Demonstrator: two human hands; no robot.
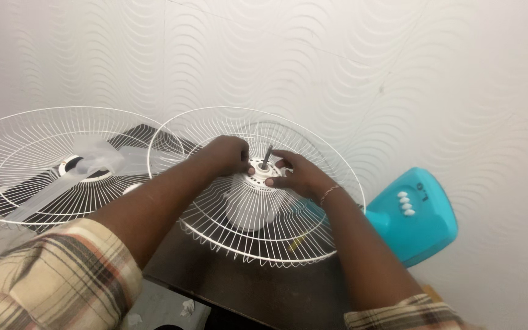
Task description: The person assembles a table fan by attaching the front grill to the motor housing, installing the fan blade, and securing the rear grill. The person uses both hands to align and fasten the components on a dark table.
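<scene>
Both hands work at the hub of a white wire fan guard (258,214) that lies dished-side up over a white fan motor housing (249,205), with a dark motor shaft (267,156) standing up through the guard's centre ring. The left hand (227,156) sits just left of the shaft, fingers curled down onto the centre ring, its fingertips pressed against the ring; whether they pinch a small part there cannot be told. The right hand (297,174) sits just right of the shaft, partly curled, its thumb and forefinger resting on the ring's front edge, touching the white plastic rather than closing round anything that can be made out. The two hands nearly meet around the shaft, which rises free between them. The guard and motor rest on a dark brown desk (264,287), whose bare top shows in front of the guard. To the right of the guard, touching its rim or just behind it, stands the fan's turquoise base (420,220), tilted, with a row of small white push buttons (405,204) on its face. To the left of the guard, its rim overlapping, lies a second white wire guard (38,165), and through its wires a translucent grey fan blade (87,168) shows on the desk. Behind the guard rises a white wall (368,67) with a wavy relief pattern. Both forearms are bare, with plaid sleeves (50,278) rolled back above them.
</scene>
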